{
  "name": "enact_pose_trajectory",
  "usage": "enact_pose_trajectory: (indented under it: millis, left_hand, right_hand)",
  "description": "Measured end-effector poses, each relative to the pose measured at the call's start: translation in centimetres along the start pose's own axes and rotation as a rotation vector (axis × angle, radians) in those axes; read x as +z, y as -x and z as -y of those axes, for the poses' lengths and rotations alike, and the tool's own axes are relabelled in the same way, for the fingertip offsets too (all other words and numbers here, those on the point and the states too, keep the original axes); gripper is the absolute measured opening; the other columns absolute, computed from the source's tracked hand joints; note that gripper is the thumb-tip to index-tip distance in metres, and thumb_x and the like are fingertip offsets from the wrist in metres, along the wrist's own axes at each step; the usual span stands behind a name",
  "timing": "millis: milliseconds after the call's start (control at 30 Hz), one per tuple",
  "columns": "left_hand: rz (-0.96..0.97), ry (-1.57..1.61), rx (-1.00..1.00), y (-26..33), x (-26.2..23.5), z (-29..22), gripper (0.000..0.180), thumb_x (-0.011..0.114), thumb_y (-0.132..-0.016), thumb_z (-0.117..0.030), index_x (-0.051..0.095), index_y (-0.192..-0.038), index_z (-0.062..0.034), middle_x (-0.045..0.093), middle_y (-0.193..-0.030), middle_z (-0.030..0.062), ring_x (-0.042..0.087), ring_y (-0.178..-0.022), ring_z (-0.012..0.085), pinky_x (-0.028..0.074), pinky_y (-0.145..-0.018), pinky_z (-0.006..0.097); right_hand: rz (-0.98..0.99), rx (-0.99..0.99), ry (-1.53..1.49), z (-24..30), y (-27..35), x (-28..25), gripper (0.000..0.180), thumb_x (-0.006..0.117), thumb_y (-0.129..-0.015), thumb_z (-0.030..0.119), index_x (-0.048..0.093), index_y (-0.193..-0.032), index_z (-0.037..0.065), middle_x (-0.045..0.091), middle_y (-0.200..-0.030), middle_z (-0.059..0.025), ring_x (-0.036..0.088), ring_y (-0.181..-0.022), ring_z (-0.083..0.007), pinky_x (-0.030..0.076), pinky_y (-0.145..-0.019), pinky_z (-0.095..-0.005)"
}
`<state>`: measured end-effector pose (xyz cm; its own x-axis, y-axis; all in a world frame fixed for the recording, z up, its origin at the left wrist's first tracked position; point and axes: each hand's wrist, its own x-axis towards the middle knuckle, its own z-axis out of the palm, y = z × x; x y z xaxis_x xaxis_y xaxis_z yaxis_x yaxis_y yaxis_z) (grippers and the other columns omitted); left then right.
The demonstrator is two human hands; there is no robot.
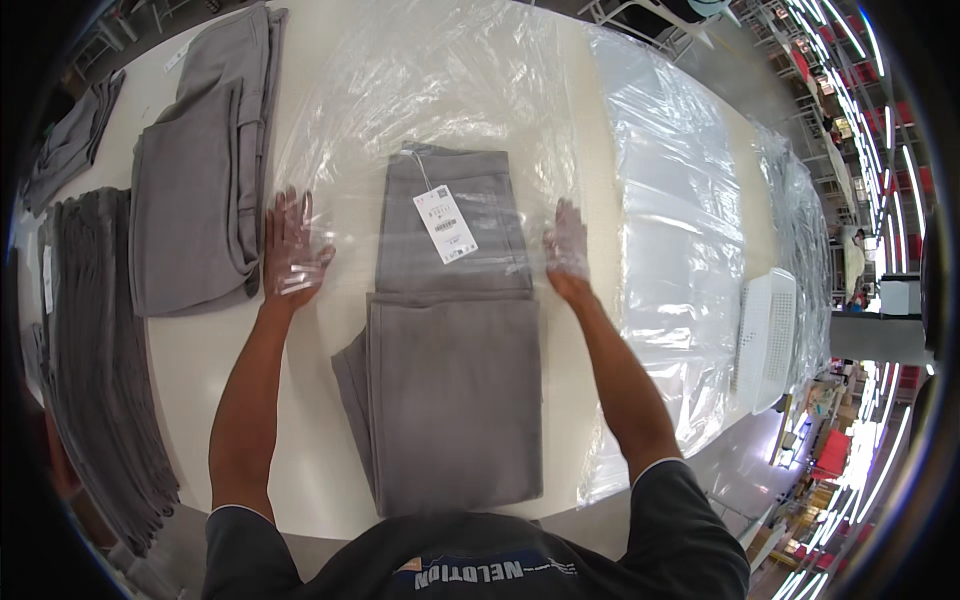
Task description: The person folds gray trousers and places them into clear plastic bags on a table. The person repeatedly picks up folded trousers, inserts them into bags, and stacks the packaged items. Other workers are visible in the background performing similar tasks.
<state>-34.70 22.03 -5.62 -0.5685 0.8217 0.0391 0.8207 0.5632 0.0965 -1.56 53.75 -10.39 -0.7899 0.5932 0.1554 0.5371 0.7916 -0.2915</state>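
Grey folded trousers lie flat in front of me, their waistband end away from me. A white hang tag on a string rests on them. A clear plastic bag spreads over the far part of the trousers, while the near part is uncovered. My left hand is under the film, left of the trousers, fingers stretched out. On the opposite side my right hand is also under the film, its fingers extended. Both hands are apart from the trousers.
More folded grey trousers lie at the left, beside a tall stack of them. A pile of flat clear bags covers the right of the pale table. Farther right stands a white perforated basket.
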Motion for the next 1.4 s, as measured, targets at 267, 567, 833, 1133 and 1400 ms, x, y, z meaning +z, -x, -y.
enact_pose_trajectory:
  millis: [267, 567, 833, 1133, 1400]
  left_hand:
    - [-0.07, 0.18, 0.142, 21.0, -0.7, -2.1, 0.081, 0.054, -0.086, -0.047, 0.03, -0.146, 0.0025, 0.021, -0.156, 0.0234, 0.017, -0.145, 0.0409, 0.009, -0.117, 0.058]
    - [0.266, 0.531, -0.146, 45.7, 0.8, -7.3, 0.07, 0.051, -0.092, -0.046, 0.03, -0.15, -0.0127, 0.046, -0.135, 0.0105, 0.039, -0.128, 0.028, 0.017, -0.115, 0.05]
    - [0.278, 0.546, -0.299, 53.2, 1.7, -9.1, 0.059, 0.057, -0.089, -0.045, 0.045, -0.135, -0.0091, 0.046, -0.138, 0.0098, 0.034, -0.132, 0.0314, 0.016, -0.113, 0.056]
    - [-0.426, 0.299, -0.116, 32.4, 2.7, -8.7, 0.055, 0.062, -0.082, -0.048, 0.064, -0.115, -0.0038, 0.035, -0.151, 0.0149, 0.018, -0.143, 0.0414, 0.011, -0.112, 0.066]
    - [0.293, 0.296, -0.237, 37.0, -0.4, -6.9, 0.096, 0.057, -0.083, -0.058, 0.02, -0.152, -0.0031, 0.009, -0.159, 0.0203, 0.005, -0.147, 0.0412, 0.008, -0.115, 0.06]
  right_hand:
    - [0.056, -0.006, -0.319, 6.5, 19.0, -4.9, 0.074, 0.054, -0.096, 0.024, 0.012, -0.152, 0.003, 0.017, -0.158, -0.0162, 0.016, -0.146, -0.0294, 0.012, -0.119, -0.0411]
    - [0.105, 0.174, -0.229, 14.0, 39.8, -10.5, 0.046, 0.055, -0.091, 0.033, 0.052, -0.127, 0.004, 0.037, -0.14, -0.0213, 0.035, -0.133, -0.0355, 0.029, -0.11, -0.0465]
    - [0.145, 0.25, -0.066, 18.4, 47.7, -12.3, 0.045, 0.06, -0.088, 0.033, 0.056, -0.122, 0.003, 0.04, -0.137, -0.0216, 0.036, -0.131, -0.0371, 0.026, -0.111, -0.0516]
    - [-0.071, 0.314, 0.078, 14.0, 36.2, -6.0, 0.045, 0.068, -0.082, 0.034, 0.063, -0.113, 0.002, 0.047, -0.13, -0.0225, 0.041, -0.125, -0.0397, 0.022, -0.11, -0.058]
    - [0.15, 0.438, 0.258, 13.9, 39.1, -7.8, 0.081, 0.05, -0.09, 0.055, 0.022, -0.153, 0.013, 0.017, -0.156, -0.0242, 0.016, -0.144, -0.0431, 0.014, -0.113, -0.0617]
